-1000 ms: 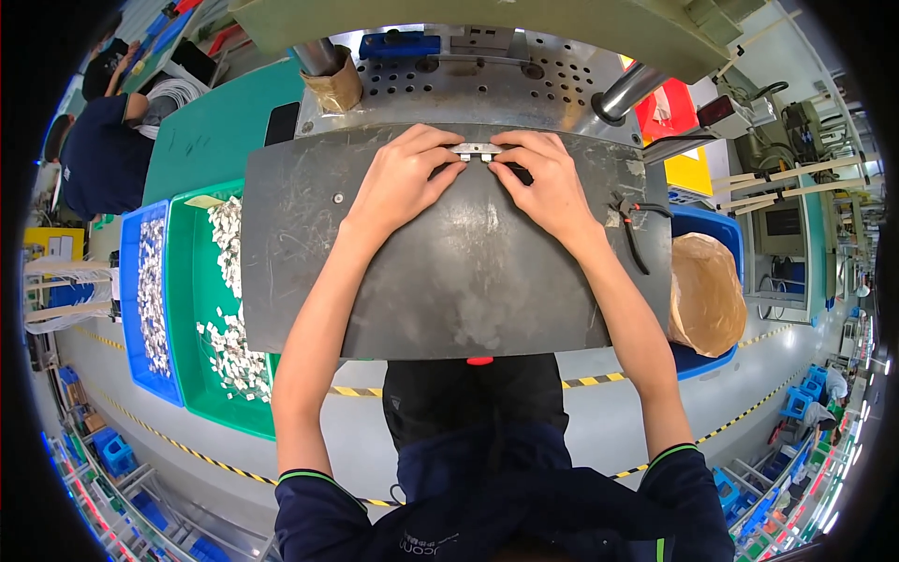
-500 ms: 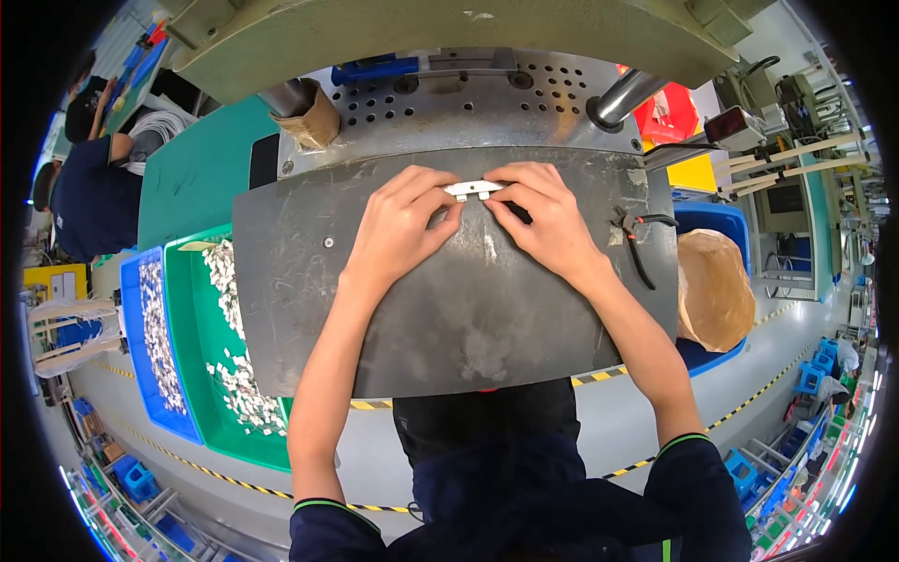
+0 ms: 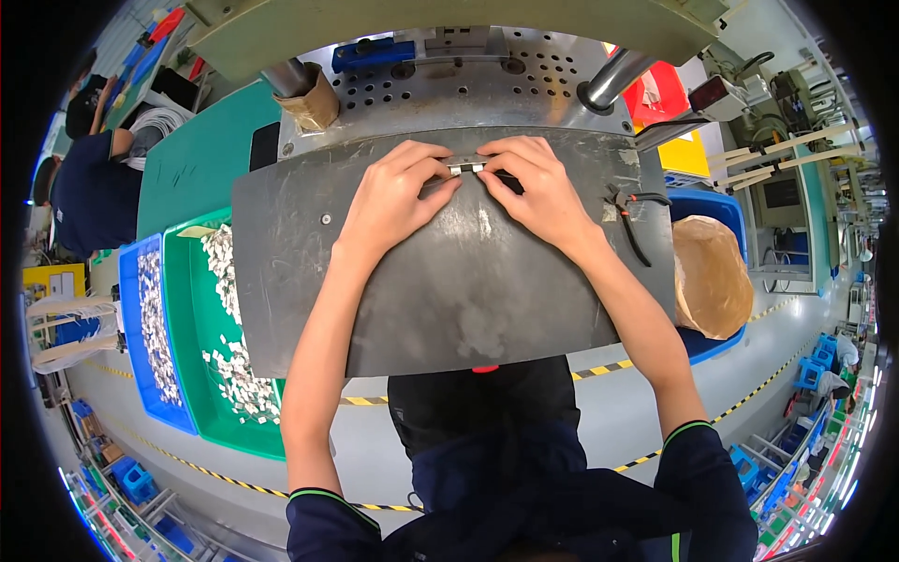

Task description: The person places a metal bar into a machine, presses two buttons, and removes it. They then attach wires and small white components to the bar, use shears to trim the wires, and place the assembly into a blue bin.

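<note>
Both hands pinch the two ends of a small metal strip with pale tabs (image 3: pixel 466 168), held over the far part of a dark grey worktop (image 3: pixel 449 318). My left hand (image 3: pixel 395 195) grips its left end between thumb and fingers. At the other end, my right hand (image 3: pixel 536 192) does the same. Fingertips cover the strip's ends, so its full shape is hidden. Black-and-red pliers (image 3: pixel 631 223) lie on the worktop to the right of my right hand.
Behind the worktop stands a press with a perforated metal bed (image 3: pixel 449 98) and thick posts. On the left are a green bin (image 3: pixel 192 356) and a blue bin (image 3: pixel 134 328) with many small white parts. A paper-lined blue bin (image 3: pixel 698 351) stands right. A person (image 3: pixel 92 201) sits far left.
The strip has tilted between my fingers, now showing a darker, narrower face. The worktop and press sit slightly higher in view. Both hands keep their pinch.
</note>
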The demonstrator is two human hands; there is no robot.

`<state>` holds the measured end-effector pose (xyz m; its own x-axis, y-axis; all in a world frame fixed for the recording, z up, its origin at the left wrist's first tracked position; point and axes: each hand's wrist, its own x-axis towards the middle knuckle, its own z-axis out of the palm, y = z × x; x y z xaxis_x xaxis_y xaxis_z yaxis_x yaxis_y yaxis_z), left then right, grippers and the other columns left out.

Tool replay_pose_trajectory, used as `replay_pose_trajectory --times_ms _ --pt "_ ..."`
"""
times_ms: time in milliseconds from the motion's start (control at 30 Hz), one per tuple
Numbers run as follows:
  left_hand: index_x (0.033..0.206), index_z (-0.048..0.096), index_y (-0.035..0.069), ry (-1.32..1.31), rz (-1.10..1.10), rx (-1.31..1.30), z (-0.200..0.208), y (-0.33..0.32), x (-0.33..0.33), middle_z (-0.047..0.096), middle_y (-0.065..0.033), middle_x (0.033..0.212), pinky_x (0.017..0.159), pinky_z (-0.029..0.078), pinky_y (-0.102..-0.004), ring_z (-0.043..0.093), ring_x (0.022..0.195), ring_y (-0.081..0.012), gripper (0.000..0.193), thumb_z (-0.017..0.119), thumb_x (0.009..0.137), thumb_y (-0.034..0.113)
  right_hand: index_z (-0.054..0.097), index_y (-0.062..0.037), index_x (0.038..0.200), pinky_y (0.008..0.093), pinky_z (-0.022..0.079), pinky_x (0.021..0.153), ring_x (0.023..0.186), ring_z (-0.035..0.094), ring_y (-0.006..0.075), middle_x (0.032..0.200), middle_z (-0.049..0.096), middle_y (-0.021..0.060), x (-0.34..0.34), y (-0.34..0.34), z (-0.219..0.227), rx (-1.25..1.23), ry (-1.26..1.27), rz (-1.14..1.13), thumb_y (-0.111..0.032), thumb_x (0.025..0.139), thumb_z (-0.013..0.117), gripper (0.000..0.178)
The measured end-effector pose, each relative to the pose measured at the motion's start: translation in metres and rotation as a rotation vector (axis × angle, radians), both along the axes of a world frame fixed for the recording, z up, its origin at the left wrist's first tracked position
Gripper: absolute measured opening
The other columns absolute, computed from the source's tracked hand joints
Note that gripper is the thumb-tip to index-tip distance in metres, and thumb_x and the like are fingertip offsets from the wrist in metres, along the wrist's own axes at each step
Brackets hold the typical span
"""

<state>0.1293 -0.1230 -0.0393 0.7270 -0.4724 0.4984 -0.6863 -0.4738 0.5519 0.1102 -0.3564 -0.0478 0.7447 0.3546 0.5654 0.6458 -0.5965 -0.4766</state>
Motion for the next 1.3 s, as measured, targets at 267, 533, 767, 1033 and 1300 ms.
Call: replay_pose_trajectory --times_ms 267,533,767,1033,1300 --pt "0.090 0.074 0.000 0.004 0.041 -0.029 -0.0034 -0.0017 0.0005 0.077 -0.0096 0.109 0.076 0.062 -0.0376 0.073 0.095 -0.0277 0.014 0.083 0.084 0.010 0.070 -0.0018 0.094 0.0397 0.049 0.099 0.101 0.070 0.0265 0.110 0.076 0.0080 0.0020 -0.0018 -0.0009 0.012 -0.016 0.004 -0.007 0.087 0.080 0.013" --pt "0.094 0.076 0.001 -0.032 0.005 0.015 -0.0036 0.0035 0.0031 0.077 -0.0096 0.111 0.084 0.059 -0.0415 0.072 0.100 -0.0303 0.016 0.078 0.090 0.016 0.067 -0.0036 0.094 0.0402 0.047 0.100 0.107 0.067 0.0263 0.113 0.073 0.0067 0.0014 -0.0002 0.0050 -0.038 -0.014 -0.009 -0.009 0.087 0.080 0.015" --pt "0.093 0.078 0.002 -0.039 0.030 0.049 -0.0043 0.0045 0.0006 0.077 -0.0076 0.110 0.084 0.059 -0.0412 0.072 0.100 -0.0278 0.016 0.079 0.090 0.017 0.070 -0.0037 0.092 0.0400 0.049 0.096 0.105 0.067 0.0268 0.112 0.075 0.0056 0.0027 -0.0020 0.0032 -0.076 -0.051 0.029 -0.006 0.085 0.082 0.014" --pt "0.089 0.078 0.001 -0.076 0.006 0.041 -0.0018 0.0020 -0.0023 0.078 -0.0077 0.106 0.078 0.060 -0.0386 0.073 0.094 -0.0270 0.012 0.082 0.085 0.012 0.071 -0.0031 0.091 0.0393 0.050 0.096 0.105 0.067 0.0264 0.112 0.075 0.0049 -0.0015 -0.0019 0.0062 -0.064 0.001 0.010 -0.005 0.084 0.082 0.012" --pt "0.087 0.078 0.002 -0.094 0.016 0.031 -0.0043 -0.0021 -0.0003 0.079 -0.0062 0.105 0.077 0.060 -0.0379 0.073 0.092 -0.0256 0.010 0.082 0.081 0.008 0.072 -0.0030 0.090 0.0383 0.050 0.094 0.103 0.068 0.0263 0.112 0.075 0.0050 0.0003 -0.0054 0.0060 -0.060 0.006 0.019 -0.005 0.084 0.081 0.012"
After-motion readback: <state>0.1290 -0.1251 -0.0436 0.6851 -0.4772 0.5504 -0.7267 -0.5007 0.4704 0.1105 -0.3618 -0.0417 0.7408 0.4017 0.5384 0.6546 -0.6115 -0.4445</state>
